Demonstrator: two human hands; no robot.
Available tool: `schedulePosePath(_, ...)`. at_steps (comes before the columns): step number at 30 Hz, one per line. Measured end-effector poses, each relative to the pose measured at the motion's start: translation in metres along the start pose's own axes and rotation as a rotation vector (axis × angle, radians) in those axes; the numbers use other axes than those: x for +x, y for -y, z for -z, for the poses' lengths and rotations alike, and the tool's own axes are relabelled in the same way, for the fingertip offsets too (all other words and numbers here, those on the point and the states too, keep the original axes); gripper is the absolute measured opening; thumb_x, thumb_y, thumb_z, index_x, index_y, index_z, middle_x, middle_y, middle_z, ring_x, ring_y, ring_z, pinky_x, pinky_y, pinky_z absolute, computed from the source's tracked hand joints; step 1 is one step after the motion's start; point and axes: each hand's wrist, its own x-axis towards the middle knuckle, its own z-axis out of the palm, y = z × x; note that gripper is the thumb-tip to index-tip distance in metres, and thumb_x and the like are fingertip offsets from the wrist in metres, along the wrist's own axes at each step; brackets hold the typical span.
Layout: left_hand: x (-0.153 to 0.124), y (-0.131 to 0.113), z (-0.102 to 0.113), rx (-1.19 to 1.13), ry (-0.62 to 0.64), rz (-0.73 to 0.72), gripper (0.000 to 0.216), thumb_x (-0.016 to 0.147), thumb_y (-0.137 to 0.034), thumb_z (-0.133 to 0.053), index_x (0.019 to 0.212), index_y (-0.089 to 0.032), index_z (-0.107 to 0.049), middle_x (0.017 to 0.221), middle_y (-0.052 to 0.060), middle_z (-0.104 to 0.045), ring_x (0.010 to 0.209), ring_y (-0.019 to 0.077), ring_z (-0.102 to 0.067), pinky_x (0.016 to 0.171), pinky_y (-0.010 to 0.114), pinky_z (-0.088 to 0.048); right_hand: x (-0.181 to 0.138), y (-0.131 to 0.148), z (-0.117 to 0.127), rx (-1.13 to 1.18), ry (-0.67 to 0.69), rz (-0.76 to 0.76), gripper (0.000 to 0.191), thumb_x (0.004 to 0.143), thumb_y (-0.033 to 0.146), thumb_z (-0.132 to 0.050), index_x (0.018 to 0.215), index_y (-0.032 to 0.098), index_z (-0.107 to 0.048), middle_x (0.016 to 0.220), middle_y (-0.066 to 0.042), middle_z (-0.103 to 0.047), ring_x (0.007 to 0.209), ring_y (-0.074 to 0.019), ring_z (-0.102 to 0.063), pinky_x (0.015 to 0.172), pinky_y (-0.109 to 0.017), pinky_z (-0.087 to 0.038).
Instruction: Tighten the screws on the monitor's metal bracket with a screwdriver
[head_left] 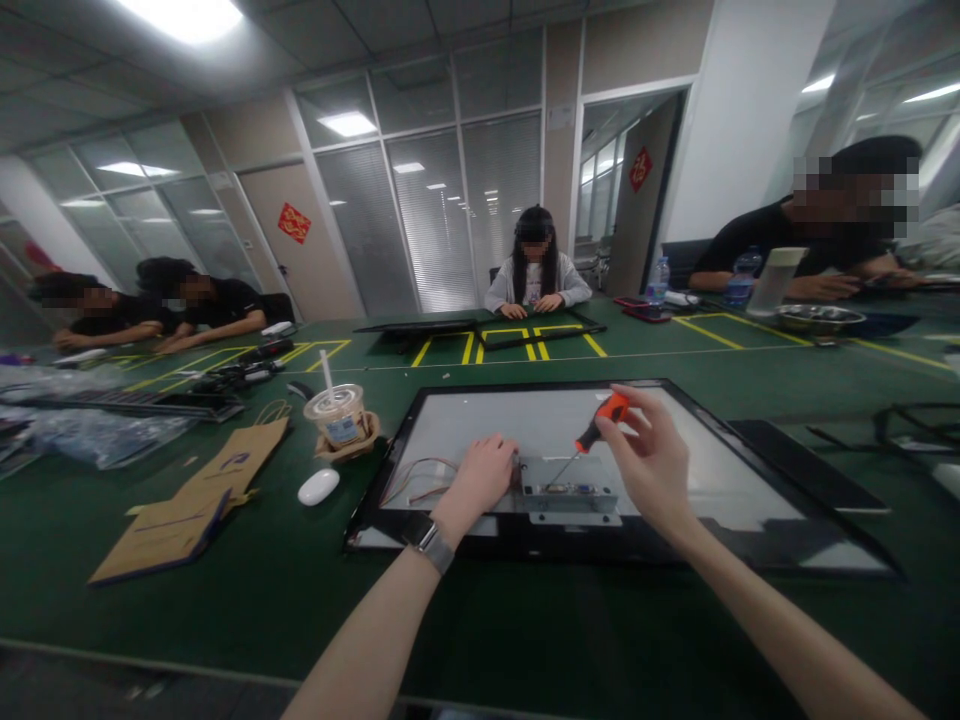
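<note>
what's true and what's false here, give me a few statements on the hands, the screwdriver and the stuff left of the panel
1. The right hand holds an orange-handled screwdriver. True.
2. The left hand hangs clear of the panel. False: it rests on the panel, beside the metal bracket.
3. A drink cup with a straw stands left of the panel. True.
4. The white mouse lies on the panel. False: it lies on the green table, left of the panel.
5. The left wrist wears a watch. True.

ceiling panels bright (184, 15) | table dim | wide-angle edge warp | faces pixelated
</note>
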Motion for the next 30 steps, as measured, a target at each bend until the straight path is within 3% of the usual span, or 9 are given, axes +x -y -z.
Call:
schedulePosePath(6,0.001,0.0,-0.002,0.01,-0.009,-0.004,0.027,0.098,-0.017,-0.036,0.114,-0.019,-0.058,0.111,0.009,-0.061,0.102,0.0221,-0.059,0.09,0.036,-0.045,-0.011,-0.006,-0.007,-0.035,0.147,0.031,0.029,0.087,0.028,-0.063,0.116,0.028,-0.059,0.105,-0.006,-0.061,0.09,-0.0197,-0.065,0.064,-0.032,-0.061)
schedulePosePath(30,0.0,-0.005,0.008,0.018,0.037,0.009,0.024,0.097,-0.017,-0.038,0.111,-0.019,-0.058,0.11,0.009,-0.061,0.102,0.0217,-0.058,0.09,0.035,-0.045,-0.019,0.008,-0.008,-0.093,0.258,0.343,0.038,0.087,0.011,-0.062,0.119,0.03,-0.061,0.099,-0.005,-0.059,0.081,-0.0166,-0.064,0.063,-0.028,-0.062)
